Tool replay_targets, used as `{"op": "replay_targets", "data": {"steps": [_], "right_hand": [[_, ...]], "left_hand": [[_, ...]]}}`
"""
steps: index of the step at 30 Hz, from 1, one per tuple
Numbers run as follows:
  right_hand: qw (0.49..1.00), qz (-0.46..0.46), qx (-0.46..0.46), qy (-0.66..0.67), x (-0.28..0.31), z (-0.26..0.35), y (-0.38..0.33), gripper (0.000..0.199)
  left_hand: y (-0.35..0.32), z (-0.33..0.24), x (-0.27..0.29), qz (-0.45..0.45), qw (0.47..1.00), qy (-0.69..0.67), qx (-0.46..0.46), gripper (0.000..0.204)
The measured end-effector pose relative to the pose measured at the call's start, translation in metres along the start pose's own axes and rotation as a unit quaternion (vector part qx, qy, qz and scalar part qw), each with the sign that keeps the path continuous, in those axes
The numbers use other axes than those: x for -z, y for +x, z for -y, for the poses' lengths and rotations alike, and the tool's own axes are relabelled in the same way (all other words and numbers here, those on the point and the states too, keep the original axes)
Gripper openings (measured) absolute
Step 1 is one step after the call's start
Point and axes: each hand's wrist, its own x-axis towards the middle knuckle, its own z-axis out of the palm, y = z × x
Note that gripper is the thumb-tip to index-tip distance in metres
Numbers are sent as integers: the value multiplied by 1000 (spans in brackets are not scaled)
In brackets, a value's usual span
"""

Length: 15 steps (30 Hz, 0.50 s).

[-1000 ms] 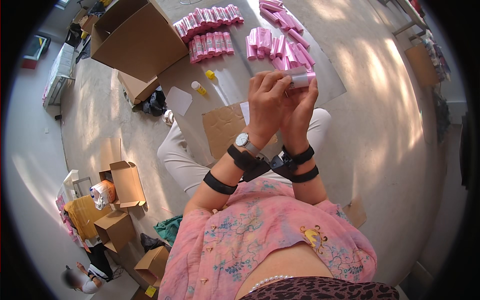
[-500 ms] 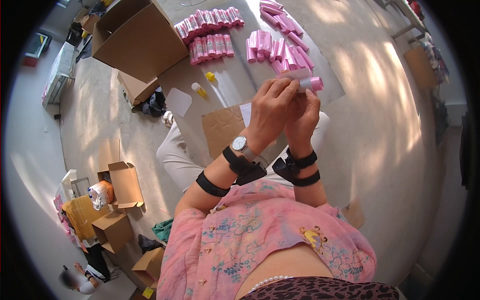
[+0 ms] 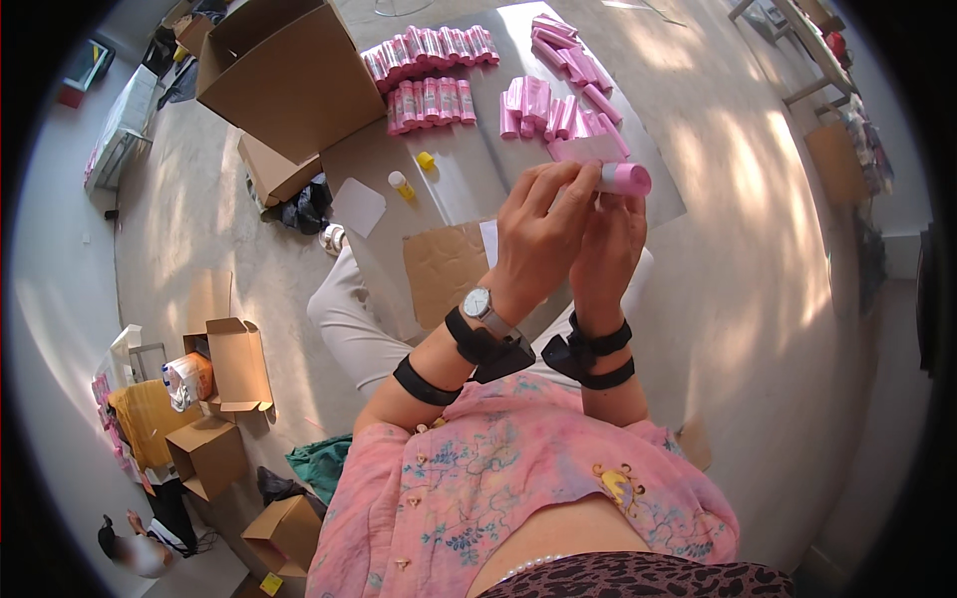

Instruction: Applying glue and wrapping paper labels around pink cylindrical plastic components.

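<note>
- Left hand bends its fingers over the pink roll, closed on its left end
- Right hand sits beneath, touching the roll; from where I stand I can't tell how tightly its fingers close
- The roll is up over the grey board, a pale strip jutting beside it
- Loose pink rolls lie beyond, banded rows to their left
- A yellow cap lies near a white-topped bottle
</note>
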Motion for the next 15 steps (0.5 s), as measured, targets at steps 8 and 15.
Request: {"op": "replay_targets", "data": {"steps": [8,15], "right_hand": [[992,-14,80,-95,-13,6,-8,29],[999,-20,-30,25,5,2,-12,34]], "left_hand": [[8,-5,9,-42,999,-15,-30,51],[0,-4,8,47,997,30,-52,52]]}}
